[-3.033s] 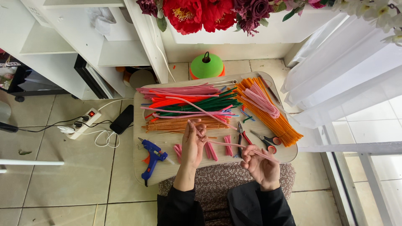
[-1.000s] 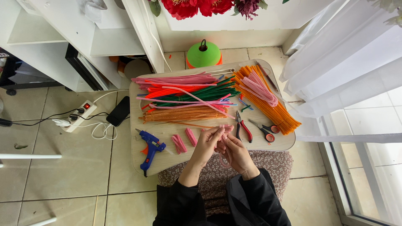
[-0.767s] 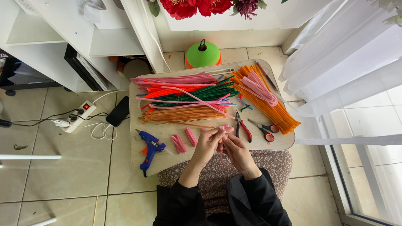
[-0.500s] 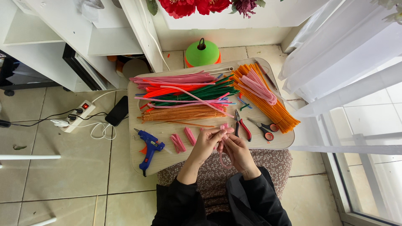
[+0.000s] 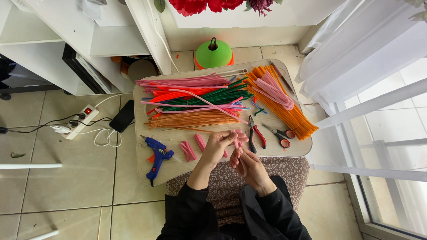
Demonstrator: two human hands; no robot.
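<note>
My left hand [image 5: 218, 146] and my right hand [image 5: 246, 163] meet over the near edge of a small wooden lap table [image 5: 178, 166]. Together they pinch a short pink pipe cleaner piece [image 5: 237, 138], fingers closed on it. Folded pink pieces [image 5: 187, 150] lie on the table just left of my left hand. Red-handled pliers [image 5: 255, 134] lie right beside my hands, with small scissors [image 5: 280, 134] further right. Bundles of pink, red, green and orange pipe cleaners [image 5: 195, 100] fill the table's far half.
A blue glue gun [image 5: 156, 155] rests at the table's near left corner. Long orange pipe cleaners [image 5: 284, 106] lie along the right side. On the tiled floor sit a power strip [image 5: 82, 120], a black phone [image 5: 122, 116] and a green cone [image 5: 214, 53]. Curtains hang at right.
Three seconds ago my hands were apart stretching a long pink pipe cleaner. They now sit close together on a short pink piece, with only small finger shifts in the last second.
</note>
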